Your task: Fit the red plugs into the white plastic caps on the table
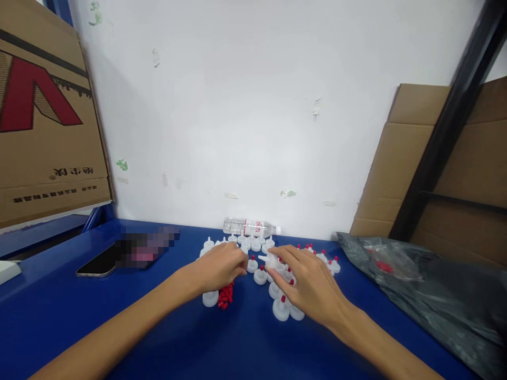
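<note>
My right hand [309,277] pinches a white nozzle cap [271,260] between thumb and fingers, its bare spout pointing left. Facing it, my left hand [224,264] is closed with fingertips curled together; whatever they may hold is hidden. Just below my left hand lies a pile of small red tips [225,296]. White nozzle caps without tips [210,298] stand around and behind that hand. Under and around my right hand are several white nozzle caps with red tips [281,309], standing spout up on the blue table [190,338].
A clear plastic bottle [253,227] lies against the wall. Two phones, one [101,259] partly blurred, lie at the left. A grey plastic bag [428,301] covers the right side, with a small clear bag of red pieces [390,264] on it. A cardboard box [47,153] stands far left.
</note>
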`<state>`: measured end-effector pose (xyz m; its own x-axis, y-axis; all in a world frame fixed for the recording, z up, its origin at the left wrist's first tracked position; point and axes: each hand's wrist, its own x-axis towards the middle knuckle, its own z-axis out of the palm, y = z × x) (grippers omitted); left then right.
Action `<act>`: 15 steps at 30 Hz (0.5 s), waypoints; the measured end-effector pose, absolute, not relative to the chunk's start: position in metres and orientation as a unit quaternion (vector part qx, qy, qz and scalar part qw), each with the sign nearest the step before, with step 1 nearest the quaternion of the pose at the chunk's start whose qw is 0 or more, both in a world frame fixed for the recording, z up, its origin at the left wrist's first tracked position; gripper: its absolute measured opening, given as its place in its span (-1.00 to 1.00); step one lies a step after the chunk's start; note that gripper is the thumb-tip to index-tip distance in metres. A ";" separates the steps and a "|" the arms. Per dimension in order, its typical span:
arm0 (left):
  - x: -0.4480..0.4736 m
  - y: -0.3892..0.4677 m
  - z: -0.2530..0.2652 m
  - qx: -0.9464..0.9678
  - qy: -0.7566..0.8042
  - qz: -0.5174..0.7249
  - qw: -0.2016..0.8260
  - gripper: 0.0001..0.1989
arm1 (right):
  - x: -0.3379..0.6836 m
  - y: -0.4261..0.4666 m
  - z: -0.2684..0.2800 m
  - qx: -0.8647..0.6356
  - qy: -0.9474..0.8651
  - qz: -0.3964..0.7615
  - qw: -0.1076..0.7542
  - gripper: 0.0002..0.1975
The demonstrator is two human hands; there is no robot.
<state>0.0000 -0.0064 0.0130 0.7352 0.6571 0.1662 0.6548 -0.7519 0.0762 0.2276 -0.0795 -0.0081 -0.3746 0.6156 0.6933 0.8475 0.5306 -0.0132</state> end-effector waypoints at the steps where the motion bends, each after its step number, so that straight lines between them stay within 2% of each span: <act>1: 0.001 -0.007 0.016 0.927 0.355 0.117 0.019 -0.89 | 0.228 -0.079 -0.008 -0.454 -0.810 -0.174 0.328 -0.71; 8: 0.009 -0.013 0.026 0.890 0.293 0.311 0.161 -0.87 | 0.231 -0.078 -0.009 -0.483 -0.803 -0.157 0.310 -0.73; 15: 0.013 -0.017 0.022 0.887 0.270 0.335 0.166 -0.83 | 0.234 -0.077 -0.009 -0.486 -0.806 -0.155 0.299 -0.75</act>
<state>0.0129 -0.0168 0.0219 0.6296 0.5902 0.5052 0.3672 -0.7991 0.4760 0.2337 -0.0770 -0.0089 -0.3480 0.6909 0.6337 0.8770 0.4788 -0.0405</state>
